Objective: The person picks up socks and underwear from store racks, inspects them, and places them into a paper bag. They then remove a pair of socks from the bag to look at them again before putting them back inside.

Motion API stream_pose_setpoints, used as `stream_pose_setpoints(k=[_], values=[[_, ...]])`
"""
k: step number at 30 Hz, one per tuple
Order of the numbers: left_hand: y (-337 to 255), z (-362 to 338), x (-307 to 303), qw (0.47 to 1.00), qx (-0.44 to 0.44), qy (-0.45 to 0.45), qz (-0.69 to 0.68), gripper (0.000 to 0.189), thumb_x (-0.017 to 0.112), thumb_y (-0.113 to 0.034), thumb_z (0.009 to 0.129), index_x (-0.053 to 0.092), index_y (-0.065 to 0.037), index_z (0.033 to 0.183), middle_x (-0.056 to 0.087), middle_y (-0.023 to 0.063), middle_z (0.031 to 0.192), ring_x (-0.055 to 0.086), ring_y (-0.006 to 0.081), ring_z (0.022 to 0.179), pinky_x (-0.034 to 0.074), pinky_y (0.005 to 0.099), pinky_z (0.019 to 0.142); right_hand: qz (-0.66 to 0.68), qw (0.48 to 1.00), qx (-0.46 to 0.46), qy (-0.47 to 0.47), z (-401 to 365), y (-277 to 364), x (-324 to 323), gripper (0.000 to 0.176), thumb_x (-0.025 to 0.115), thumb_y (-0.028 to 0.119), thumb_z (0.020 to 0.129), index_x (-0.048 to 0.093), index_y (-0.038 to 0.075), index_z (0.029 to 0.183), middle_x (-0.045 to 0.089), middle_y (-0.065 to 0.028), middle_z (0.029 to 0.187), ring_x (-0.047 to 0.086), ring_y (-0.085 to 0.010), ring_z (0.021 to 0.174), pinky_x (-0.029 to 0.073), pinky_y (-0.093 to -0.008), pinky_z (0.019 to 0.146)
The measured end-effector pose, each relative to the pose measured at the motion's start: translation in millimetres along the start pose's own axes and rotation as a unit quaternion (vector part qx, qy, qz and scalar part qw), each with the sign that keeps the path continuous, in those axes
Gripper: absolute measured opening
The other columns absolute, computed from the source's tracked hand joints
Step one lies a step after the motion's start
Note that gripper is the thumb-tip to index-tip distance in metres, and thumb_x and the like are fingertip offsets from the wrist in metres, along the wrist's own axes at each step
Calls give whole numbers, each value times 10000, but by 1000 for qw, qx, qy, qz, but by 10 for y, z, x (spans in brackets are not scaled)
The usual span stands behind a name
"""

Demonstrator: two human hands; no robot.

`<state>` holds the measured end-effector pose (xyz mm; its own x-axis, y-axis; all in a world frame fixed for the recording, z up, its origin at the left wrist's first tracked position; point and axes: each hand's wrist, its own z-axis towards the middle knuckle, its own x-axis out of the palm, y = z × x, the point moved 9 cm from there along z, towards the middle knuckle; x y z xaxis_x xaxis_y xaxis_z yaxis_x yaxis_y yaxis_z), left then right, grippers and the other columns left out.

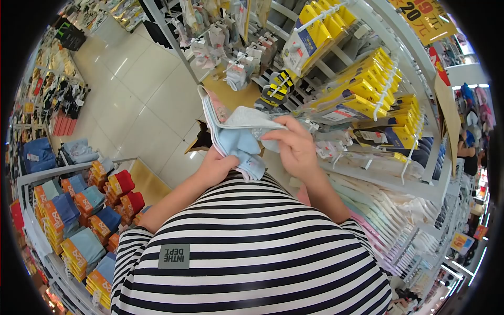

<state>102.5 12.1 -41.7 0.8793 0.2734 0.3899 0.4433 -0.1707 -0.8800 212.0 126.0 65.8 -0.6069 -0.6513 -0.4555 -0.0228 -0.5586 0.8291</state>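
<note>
A bundle of socks in light blue, grey and pink (236,142) is held up in front of my striped shirt. My left hand (216,167) is closed round the lower left of the bundle, the thumb over the light blue cloth. Beside it on the right, my right hand (294,144) has its thumb and fingers pinched on the end of a grey sock (252,117), drawn out to the side. The pale pink and white layers stand behind the blue one at the left. Part of the bundle is hidden under my left fingers.
Yellow-carded packs (362,86) hang on hooks along the rack at right, with small socks (239,73) hanging farther back. Folded items in orange bands (86,210) fill a bin at left. Tiled floor (142,79) runs along the aisle ahead. Hangers (388,215) line the lower right.
</note>
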Motion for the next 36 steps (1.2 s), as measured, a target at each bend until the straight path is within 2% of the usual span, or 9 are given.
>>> stream_pose_setpoints(k=[3,6,18,21,24,27,30,33,36], values=[[-3,4,1,999,28,6,-34,493,496,60,744,479,54,1236,589,94,1146,562,189,1073,444,312,930,-52,996,-22,72,-52,42,183,212,654,40,746,706,53,952,601,-155,1054,613,-267,888,486,-325,757],[12,-5,-7,999,38,16,-5,491,486,62,745,483,49,1236,587,91,1154,562,188,1072,438,314,941,-95,985,-15,143,-90,160,368,360,763,261,720,691,70,1017,596,-129,1078,591,-305,987,481,-383,833],[-39,26,91,997,34,15,-63,487,573,-26,866,408,30,1321,552,81,1232,527,170,1121,400,307,988,69,985,94,125,-205,-218,407,179,688,110,813,688,21,969,619,-148,1014,625,-272,907,482,-310,781],[-18,-27,140,999,-6,47,8,486,589,-29,868,415,32,1317,549,80,1235,529,163,1108,411,305,975,50,989,83,109,-177,-115,367,165,678,101,819,686,18,962,619,-147,1014,625,-277,905,481,-316,785],[7,-28,80,993,37,50,102,488,605,-17,857,425,34,1307,547,78,1237,531,155,1094,419,301,961,3,992,66,108,-178,-9,360,180,691,102,802,685,19,961,619,-144,1018,623,-278,915,481,-321,790],[15,-38,118,992,21,74,97,460,605,-34,862,446,36,1288,555,74,1221,531,153,1089,421,296,954,38,987,98,123,-213,-176,412,212,700,96,775,684,22,973,618,-143,1023,622,-282,920,480,-321,799],[46,-52,99,999,-17,26,-27,424,588,-44,861,476,31,1263,567,72,1200,534,154,1085,429,294,936,38,987,93,126,-192,-87,404,208,690,79,757,680,17,956,623,-147,1009,628,-290,895,486,-320,788],[79,-16,61,998,21,46,40,439,546,-12,836,476,23,1268,575,67,1177,546,153,1050,437,286,907,4,992,92,89,-203,-101,374,180,663,40,754,668,2,930,622,-165,995,633,-287,874,487,-317,773],[114,5,-44,1000,7,0,13,499,490,35,785,461,18,1283,575,64,1163,558,148,1005,440,274,881,-9,994,76,-80,-155,-81,107,157,644,8,748,650,-19,902,617,-184,985,631,-276,861,486,-314,753]])
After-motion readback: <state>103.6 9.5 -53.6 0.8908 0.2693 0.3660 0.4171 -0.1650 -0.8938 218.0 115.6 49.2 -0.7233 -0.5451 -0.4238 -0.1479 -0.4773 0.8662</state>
